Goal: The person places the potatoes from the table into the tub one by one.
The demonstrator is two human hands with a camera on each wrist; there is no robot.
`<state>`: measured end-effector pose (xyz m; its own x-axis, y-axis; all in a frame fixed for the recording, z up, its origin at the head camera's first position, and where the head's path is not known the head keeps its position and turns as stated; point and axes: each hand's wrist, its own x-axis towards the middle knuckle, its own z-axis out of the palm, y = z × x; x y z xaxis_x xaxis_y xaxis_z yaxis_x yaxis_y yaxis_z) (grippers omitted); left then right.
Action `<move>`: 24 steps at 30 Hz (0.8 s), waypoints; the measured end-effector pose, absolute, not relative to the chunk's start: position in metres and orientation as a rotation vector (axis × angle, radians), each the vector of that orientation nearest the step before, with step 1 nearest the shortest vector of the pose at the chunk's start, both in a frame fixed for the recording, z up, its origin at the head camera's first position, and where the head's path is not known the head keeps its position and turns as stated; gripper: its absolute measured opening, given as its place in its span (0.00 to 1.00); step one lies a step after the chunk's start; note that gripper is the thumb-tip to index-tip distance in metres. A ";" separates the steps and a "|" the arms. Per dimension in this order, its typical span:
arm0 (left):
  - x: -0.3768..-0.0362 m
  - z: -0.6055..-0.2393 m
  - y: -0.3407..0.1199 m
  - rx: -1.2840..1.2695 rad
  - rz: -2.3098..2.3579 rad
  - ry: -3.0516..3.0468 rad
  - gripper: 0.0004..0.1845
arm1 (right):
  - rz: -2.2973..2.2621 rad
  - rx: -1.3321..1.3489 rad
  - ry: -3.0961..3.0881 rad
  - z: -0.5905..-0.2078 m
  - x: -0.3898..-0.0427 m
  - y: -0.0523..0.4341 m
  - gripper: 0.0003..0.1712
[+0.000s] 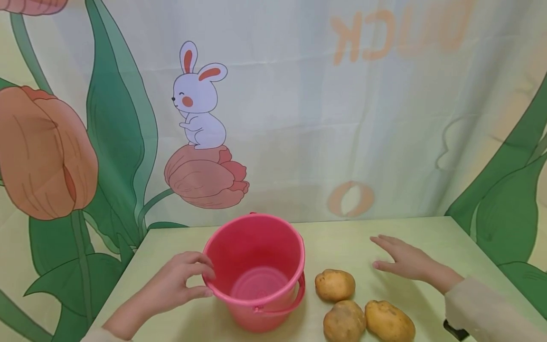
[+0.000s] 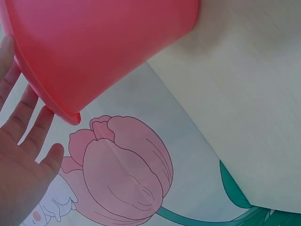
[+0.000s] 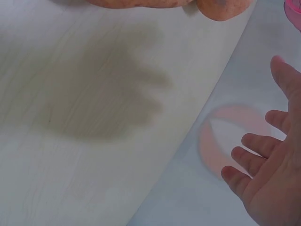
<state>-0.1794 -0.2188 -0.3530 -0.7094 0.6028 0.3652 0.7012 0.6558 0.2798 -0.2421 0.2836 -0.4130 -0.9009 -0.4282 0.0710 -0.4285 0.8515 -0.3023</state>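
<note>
A pink plastic bucket (image 1: 265, 313) stands upright on the table, its mouth towards me. My left hand (image 1: 173, 282) is at the left side of its rim. The fingers bend over the edge and the thumb lies along the outside; in the left wrist view the fingertips pass behind the bucket's rim (image 2: 35, 92). Three potatoes lie to the right of the bucket: one potato (image 1: 335, 285) behind, another potato (image 1: 344, 323) in front of it, and a third potato (image 1: 389, 320) on the right. Beyond them my right hand (image 1: 408, 259) hovers over the table, fingers extended, holding nothing.
The pale table (image 1: 171, 247) ends at the back against a hanging cloth (image 1: 290, 133) printed with a rabbit and tulips. The bucket's handle (image 1: 295, 304) hangs down on its right front side, beside the potatoes.
</note>
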 end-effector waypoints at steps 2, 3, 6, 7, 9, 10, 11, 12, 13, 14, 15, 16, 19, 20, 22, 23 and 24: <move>-0.179 -0.353 -0.218 -1.065 -0.594 -2.623 0.09 | 0.496 0.711 -3.013 -0.414 -0.243 0.282 0.40; -0.179 -0.353 -0.218 -1.064 -0.595 -2.626 0.09 | 0.496 0.716 -3.010 -0.415 -0.243 0.281 0.39; -0.178 -0.351 -0.216 -1.061 -0.605 -2.653 0.08 | 0.486 0.731 -3.005 -0.416 -0.244 0.279 0.39; -0.177 -0.351 -0.215 -1.057 -0.609 -2.667 0.08 | 0.482 0.732 -3.005 -0.417 -0.244 0.278 0.39; -0.177 -0.350 -0.214 -1.044 -0.623 -2.701 0.08 | 0.483 0.734 -3.005 -0.418 -0.244 0.277 0.39; -0.177 -0.350 -0.213 -1.035 -0.632 -2.716 0.08 | 0.485 0.735 -3.006 -0.419 -0.244 0.276 0.40; -0.177 -0.350 -0.213 -1.033 -0.641 -2.723 0.09 | 0.488 0.736 -3.006 -0.419 -0.245 0.276 0.40; -0.176 -0.350 -0.213 -1.029 -0.647 -2.728 0.09 | 0.495 0.739 -3.007 -0.420 -0.245 0.275 0.40; -0.177 -0.350 -0.213 -1.031 -0.654 -2.733 0.09 | 0.498 0.741 -3.007 -0.421 -0.245 0.274 0.41; -0.177 -0.350 -0.213 -1.029 -0.663 -2.738 0.09 | 0.504 0.746 -3.008 -0.421 -0.245 0.273 0.41; -0.177 -0.351 -0.213 -1.026 -0.674 -2.745 0.09 | 0.514 0.752 -3.008 -0.422 -0.245 0.272 0.41; -0.177 -0.351 -0.213 -1.026 -0.687 -2.752 0.09 | 0.515 0.759 -3.010 -0.423 -0.246 0.270 0.41; -0.177 -0.351 -0.213 -1.016 -0.728 -2.786 0.08 | 0.521 0.775 -3.011 -0.424 -0.246 0.267 0.41; -0.177 -0.350 -0.213 -1.007 -0.743 -2.800 0.09 | 0.520 0.780 -3.011 -0.425 -0.245 0.266 0.41; -0.177 -0.350 -0.213 -0.990 -0.769 -2.822 0.09 | 0.516 0.789 -3.010 -0.426 -0.245 0.265 0.41; -0.177 -0.350 -0.213 -0.982 -0.776 -2.831 0.09 | 0.516 0.792 -3.009 -0.427 -0.245 0.264 0.41; -0.177 -0.350 -0.213 -0.976 -0.778 -2.834 0.09 | 0.517 0.799 -3.010 -0.427 -0.245 0.263 0.41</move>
<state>-0.1773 -0.2125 -0.3497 -0.8003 0.5656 0.1990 0.5879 0.6751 0.4456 -0.2447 0.2635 -0.4272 -0.8719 -0.4849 0.0688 -0.4801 0.8182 -0.3163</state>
